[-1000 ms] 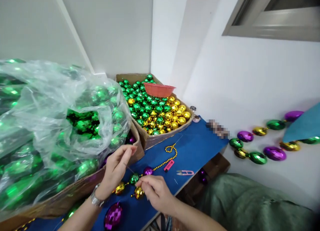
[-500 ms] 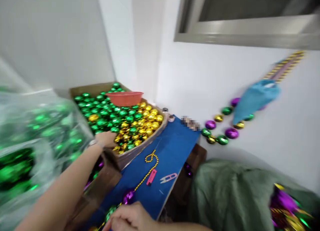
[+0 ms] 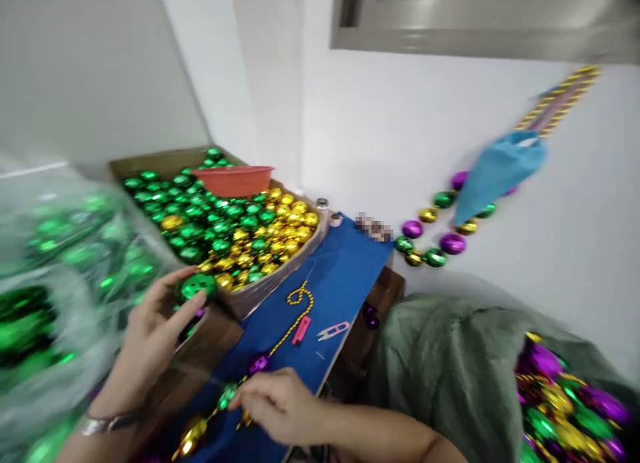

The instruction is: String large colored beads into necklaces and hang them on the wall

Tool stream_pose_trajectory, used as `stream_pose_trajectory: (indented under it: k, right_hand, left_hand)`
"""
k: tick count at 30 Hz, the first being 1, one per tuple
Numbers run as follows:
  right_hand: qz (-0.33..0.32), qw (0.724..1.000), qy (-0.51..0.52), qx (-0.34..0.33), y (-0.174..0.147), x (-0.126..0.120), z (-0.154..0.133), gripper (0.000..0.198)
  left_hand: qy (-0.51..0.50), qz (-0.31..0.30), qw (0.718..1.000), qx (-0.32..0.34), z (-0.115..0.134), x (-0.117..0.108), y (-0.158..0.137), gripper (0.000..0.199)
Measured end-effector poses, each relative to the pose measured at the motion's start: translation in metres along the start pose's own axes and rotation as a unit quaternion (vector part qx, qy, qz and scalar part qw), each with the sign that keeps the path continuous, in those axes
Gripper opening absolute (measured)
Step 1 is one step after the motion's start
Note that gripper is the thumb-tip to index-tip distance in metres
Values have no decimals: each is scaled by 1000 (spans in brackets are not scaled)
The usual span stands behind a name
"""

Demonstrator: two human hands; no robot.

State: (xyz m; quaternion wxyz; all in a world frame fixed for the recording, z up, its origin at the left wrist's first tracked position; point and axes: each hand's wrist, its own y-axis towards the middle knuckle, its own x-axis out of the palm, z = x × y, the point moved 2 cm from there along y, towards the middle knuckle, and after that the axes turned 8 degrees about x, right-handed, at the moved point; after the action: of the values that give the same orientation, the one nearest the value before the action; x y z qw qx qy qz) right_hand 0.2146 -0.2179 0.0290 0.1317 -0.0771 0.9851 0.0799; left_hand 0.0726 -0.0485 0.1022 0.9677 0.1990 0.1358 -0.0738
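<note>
- The left hand (image 3: pixel 145 333) holds a green faceted ball (image 3: pixel 199 288) between thumb and fingers; its far side is hidden, and its hole's direction I cannot tell.
- Lower, between the hands, the ball strand (image 3: pixel 193 436) is cut off at the bottom edge; its long axis slants away to the right.
- The right hand (image 3: pixel 280 404), fingers narrow, covers part of this strand; what they grip, I cannot tell.
- Beyond it, the strand's gold bead chain (image 3: pixel 284 333) curls.

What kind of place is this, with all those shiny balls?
Probably a small craft workshop: there's a big box of green and gold balls, snips on a blue table, and a sack holding shiny beads.
</note>
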Motion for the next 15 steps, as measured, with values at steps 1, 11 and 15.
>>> stream_pose_trajectory:
  k: [1, 11, 15]
  right_hand:
    - [15, 1000, -6, 3, -3, -2, 0, 40]
    - [-57, 991, -101, -61, -15, 14, 4, 24]
    - [-66, 981, -144, -108, -18, 26, 2, 23]
  left_hand:
    - [-98, 9, 994, -55, 2, -7, -25, 52]
    - [-273, 142, 928, -209, -22, -60, -167, 51]
    - [-96, 167, 973, -126, -26, -74, -188, 58]
